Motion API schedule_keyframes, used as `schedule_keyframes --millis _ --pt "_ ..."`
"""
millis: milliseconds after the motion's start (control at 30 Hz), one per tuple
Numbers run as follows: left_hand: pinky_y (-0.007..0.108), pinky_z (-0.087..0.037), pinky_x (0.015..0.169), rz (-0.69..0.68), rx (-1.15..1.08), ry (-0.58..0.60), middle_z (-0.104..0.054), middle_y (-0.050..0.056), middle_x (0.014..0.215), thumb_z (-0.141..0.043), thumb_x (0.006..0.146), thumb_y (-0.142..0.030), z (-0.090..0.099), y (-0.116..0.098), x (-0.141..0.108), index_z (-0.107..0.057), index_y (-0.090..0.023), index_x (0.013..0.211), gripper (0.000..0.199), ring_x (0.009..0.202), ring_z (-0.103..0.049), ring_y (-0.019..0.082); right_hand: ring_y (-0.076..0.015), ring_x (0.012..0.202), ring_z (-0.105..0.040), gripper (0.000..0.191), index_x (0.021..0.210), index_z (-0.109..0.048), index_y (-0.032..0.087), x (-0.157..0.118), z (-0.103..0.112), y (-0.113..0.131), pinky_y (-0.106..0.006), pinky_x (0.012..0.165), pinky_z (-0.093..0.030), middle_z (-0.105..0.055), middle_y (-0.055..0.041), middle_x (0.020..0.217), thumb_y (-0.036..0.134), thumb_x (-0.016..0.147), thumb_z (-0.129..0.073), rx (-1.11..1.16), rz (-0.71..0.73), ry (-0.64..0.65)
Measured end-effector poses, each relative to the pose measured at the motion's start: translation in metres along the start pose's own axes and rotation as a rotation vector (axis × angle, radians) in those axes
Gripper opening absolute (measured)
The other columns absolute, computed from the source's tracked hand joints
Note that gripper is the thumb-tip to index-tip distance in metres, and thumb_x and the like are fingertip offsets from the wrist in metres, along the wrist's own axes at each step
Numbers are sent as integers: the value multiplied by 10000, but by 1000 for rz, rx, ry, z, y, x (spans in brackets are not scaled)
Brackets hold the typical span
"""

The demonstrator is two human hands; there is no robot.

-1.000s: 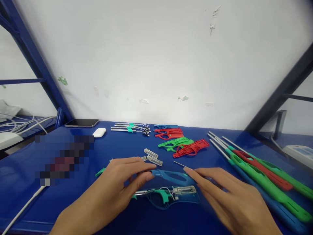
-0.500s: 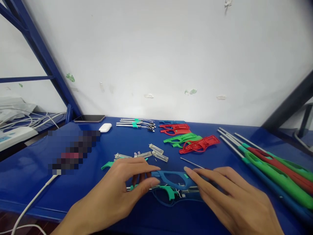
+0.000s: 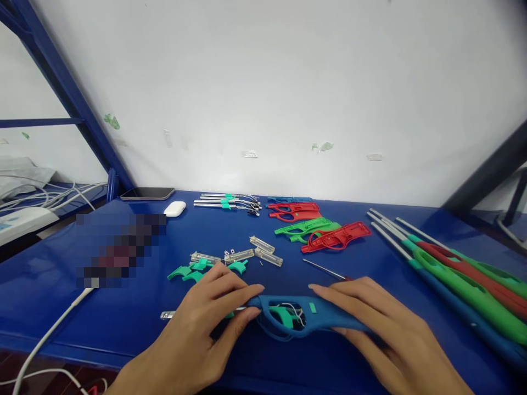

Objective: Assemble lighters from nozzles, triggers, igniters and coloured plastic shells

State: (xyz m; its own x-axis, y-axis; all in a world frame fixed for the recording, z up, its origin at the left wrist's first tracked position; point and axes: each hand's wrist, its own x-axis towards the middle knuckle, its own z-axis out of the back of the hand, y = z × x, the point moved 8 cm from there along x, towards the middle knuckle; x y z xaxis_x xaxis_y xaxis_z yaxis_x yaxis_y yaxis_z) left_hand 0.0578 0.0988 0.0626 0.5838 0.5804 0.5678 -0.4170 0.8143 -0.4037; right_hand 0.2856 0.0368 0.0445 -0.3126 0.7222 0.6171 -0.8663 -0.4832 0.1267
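Between my hands lies a blue long-reach lighter casing (image 3: pixel 329 315), its two halves nearly together. A green trigger (image 3: pixel 284 315) and thin white wires show through its oval opening. My left hand (image 3: pixel 209 323) pinches the casing's front end, where a metal lighter tube (image 3: pixel 167 315) runs out to the left, partly hidden by the fingers. My right hand (image 3: pixel 382 329) is closed around the handle end, thumb below and fingers on top. A screwdriver (image 3: pixel 325 269) lies just beyond my right hand. Loose green triggers (image 3: pixel 191 277) lie beyond my left hand.
Clear fuel tanks (image 3: pixel 267 258) lie mid-table. Behind are metal tubes with wires (image 3: pixel 214 204), red casing halves (image 3: pixel 337 237) and green casing halves (image 3: pixel 307 227). Assembled lighters (image 3: pixel 457 274) lie at right. A phone (image 3: pixel 148 193), white earbud case (image 3: pixel 175 208) and cable (image 3: pixel 53 334) are left.
The upper blue half has come down over the lower half, covering the fuel tank and most of the wires. My right thumb now shows under the handle.
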Motion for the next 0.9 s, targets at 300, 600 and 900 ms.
schedule_keyframes --millis 300,600,900 --pt "322 -578 953 -22 86 12 -726 35 1074 -610 1009 -86 -1 0 -13 -720 -274 1328 386 1011 -641 189 -227 1072 -774 428 1499 -573 407 -4 -16 3 -420 967 -662 -759 -19 1182 552 1118 -443 -12 -1 100" --pt "370 -520 1029 -11 189 79 -697 36 1139 -590 1045 -136 -11 5 -20 -691 -257 1342 336 1135 -577 225 -250 1163 -727 434 1502 -574 388 -11 -27 1 -496 1055 -604 -723 -24 1284 524 1091 -549 -17 -24 150" --pt "384 -510 1017 -16 179 104 -679 48 1134 -560 1064 -133 -15 4 -18 -721 -227 1281 286 1129 -544 232 -243 1183 -710 434 1520 -518 403 -13 -30 1 -533 1074 -575 -698 -22 1315 526 1104 -530 -14 -49 180"
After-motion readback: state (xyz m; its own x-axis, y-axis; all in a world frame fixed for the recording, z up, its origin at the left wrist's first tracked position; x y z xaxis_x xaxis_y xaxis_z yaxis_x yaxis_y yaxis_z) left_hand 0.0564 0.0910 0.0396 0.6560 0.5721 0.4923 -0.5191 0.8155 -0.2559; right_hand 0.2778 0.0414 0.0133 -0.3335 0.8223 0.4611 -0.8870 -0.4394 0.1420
